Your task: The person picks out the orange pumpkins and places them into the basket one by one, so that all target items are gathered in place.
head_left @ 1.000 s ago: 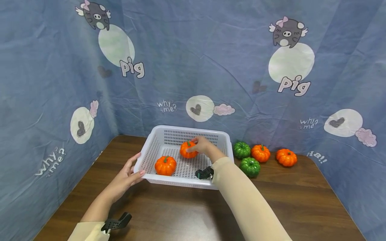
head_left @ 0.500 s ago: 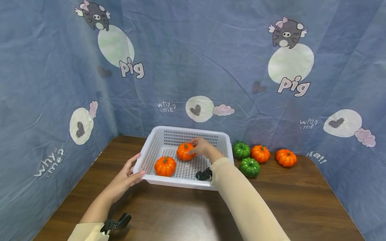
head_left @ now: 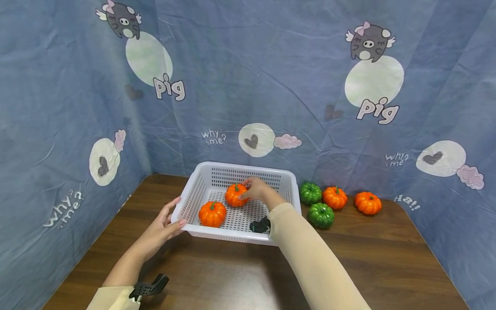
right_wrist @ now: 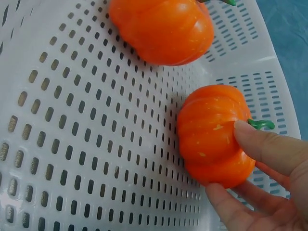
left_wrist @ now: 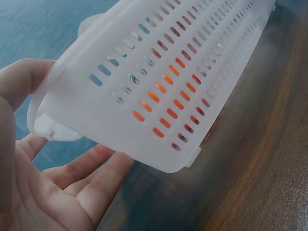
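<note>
Fingers of the right hand [head_left: 258, 189] are pinching an orange toy pumpkin [right_wrist: 209, 139] inside the white perforated basket [head_left: 228, 234]; a second orange pumpkin [head_left: 212, 214] is sitting to their left, nearer the person. The left hand [head_left: 162, 224] is gripping the basket's left end, steadying it; the pinching fingers should probably be parting evenly, nudging neither pumpkin

The basket [head_left: 232, 235] looks like smooth, semi-gloss plastic; the 4 orange pumpkins [head_left: 212, 215] and 2 green pumpkins [head_left: 320, 216] are ribbed and glossy. The table [head_left: 224, 275] shows sheeny wood grain, the backdrop [head_left: 240, 86] matt, creased cloth.
</note>
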Motion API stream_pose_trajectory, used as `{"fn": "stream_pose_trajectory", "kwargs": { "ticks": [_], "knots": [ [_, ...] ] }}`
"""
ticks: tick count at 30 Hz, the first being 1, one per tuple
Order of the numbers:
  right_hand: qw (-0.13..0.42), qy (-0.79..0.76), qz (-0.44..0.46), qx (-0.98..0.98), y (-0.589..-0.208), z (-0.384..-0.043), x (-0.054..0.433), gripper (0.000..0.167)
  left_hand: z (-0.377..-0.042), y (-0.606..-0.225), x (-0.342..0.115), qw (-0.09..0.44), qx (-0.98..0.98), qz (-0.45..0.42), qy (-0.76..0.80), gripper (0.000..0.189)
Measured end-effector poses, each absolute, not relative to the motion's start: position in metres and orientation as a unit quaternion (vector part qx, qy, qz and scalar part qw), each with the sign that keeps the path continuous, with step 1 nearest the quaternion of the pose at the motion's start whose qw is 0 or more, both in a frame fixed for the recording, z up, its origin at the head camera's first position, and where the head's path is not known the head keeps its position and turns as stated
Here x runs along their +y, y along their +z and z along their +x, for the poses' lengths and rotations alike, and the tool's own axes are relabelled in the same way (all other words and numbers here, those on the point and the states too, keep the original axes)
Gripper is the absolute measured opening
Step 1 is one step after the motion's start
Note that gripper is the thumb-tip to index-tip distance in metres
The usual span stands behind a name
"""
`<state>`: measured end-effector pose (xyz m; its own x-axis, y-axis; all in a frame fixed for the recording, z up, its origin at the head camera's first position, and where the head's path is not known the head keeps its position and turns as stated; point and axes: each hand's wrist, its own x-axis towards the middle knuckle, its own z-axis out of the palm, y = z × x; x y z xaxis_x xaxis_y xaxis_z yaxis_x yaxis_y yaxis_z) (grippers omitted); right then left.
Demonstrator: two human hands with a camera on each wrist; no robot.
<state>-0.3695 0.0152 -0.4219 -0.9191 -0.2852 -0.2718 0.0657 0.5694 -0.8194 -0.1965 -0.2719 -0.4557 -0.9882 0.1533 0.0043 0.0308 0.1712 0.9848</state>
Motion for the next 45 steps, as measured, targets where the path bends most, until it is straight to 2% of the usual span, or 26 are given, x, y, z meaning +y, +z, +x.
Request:
{"fn": "stream_pose_trajectory", "kwargs": {
  "ticks": [21, 36, 45],
  "knots": [
    [0.195, -0.457, -0.069, 0.865, -0.419, -0.370, 0.017, 0.051, -0.198, -0.459, -0.273, 0.053, 0.760, 0.063, 0.644, 0.080],
    [0.180, -0.411, -0.131, 0.884, -0.387, -0.359, 0.021, 0.050, -0.197, -0.460, -0.274, 0.045, 0.756, 0.069, 0.649, 0.078],
    [0.173, -0.372, -0.124, 0.903, -0.365, -0.340, 0.029, 0.048, -0.196, -0.459, -0.273, 0.044, 0.754, 0.066, 0.652, 0.076]
  ]
}}
